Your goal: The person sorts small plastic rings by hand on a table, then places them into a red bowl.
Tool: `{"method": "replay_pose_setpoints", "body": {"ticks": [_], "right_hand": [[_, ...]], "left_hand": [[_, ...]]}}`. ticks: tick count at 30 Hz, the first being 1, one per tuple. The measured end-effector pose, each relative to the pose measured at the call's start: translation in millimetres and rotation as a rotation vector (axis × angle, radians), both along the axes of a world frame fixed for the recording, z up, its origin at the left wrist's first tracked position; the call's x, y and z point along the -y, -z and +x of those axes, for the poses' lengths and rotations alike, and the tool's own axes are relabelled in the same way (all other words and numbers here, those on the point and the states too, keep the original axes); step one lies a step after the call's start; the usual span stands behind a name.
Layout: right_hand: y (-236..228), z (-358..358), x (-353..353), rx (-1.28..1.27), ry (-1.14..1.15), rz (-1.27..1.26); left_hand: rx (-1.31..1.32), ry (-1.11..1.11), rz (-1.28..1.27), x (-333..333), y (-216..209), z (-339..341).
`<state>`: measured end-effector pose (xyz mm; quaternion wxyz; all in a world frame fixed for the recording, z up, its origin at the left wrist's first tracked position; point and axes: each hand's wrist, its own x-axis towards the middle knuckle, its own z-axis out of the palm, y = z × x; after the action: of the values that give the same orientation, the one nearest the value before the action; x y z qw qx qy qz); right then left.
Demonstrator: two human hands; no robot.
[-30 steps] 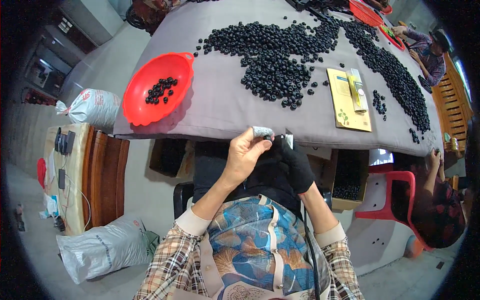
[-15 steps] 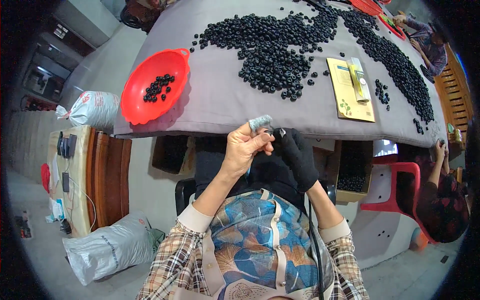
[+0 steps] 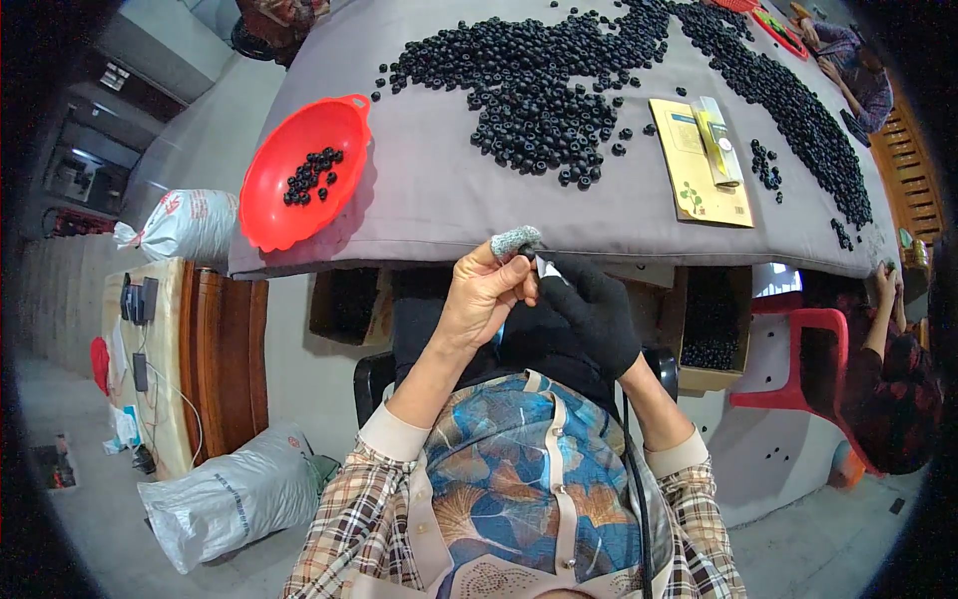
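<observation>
My left hand (image 3: 481,295) is bare except for a grey knitted finger cover (image 3: 515,241) on its index finger. Its thumb and index finger pinch a small black ring-like piece (image 3: 527,252), partly hidden by the fingers. Wearing a black glove, my right hand (image 3: 599,317) is closed on a small tool with a flat silver tip (image 3: 548,270); the rest of the tool is hidden, so its kind is unclear. The tip meets or nearly meets the black piece. Both hands are in front of the table's near edge, above my lap.
On the grey-covered table (image 3: 429,215) lie a large heap of black pieces (image 3: 544,120), a red bowl (image 3: 264,205) holding several, and a yellow booklet (image 3: 694,165) under a small box. Boxes (image 3: 714,334) stand beneath. Other people sit at right beside a red chair (image 3: 793,359).
The silver tip has moved left toward my left fingers and shows more plainly. My right hand has turned slightly. My left hand stays nearly in place.
</observation>
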<state>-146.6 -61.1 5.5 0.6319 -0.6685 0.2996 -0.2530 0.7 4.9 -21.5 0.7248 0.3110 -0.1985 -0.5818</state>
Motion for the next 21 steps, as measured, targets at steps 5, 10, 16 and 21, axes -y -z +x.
{"method": "replay_pose_setpoints", "body": {"ticks": [5,10,16,21], "right_hand": [[-3.1,0.2,-1.6,0.070,-0.065,-0.596],[-4.4,-1.1,-1.2,0.037,-0.087,-0.533],[-7.7,0.4,-3.2,0.015,-0.075,-0.381],[-8.2,0.5,-3.1,0.016,-0.048,-0.523]], "left_hand": [[0.044,0.016,-0.021,-0.4,5.4,3.8],[0.045,0.022,-0.001,-0.4,-0.2,-1.0],[0.121,0.005,0.017,-0.8,-1.1,-1.0],[0.158,-0.003,0.050,-1.5,-1.7,0.0]]}}
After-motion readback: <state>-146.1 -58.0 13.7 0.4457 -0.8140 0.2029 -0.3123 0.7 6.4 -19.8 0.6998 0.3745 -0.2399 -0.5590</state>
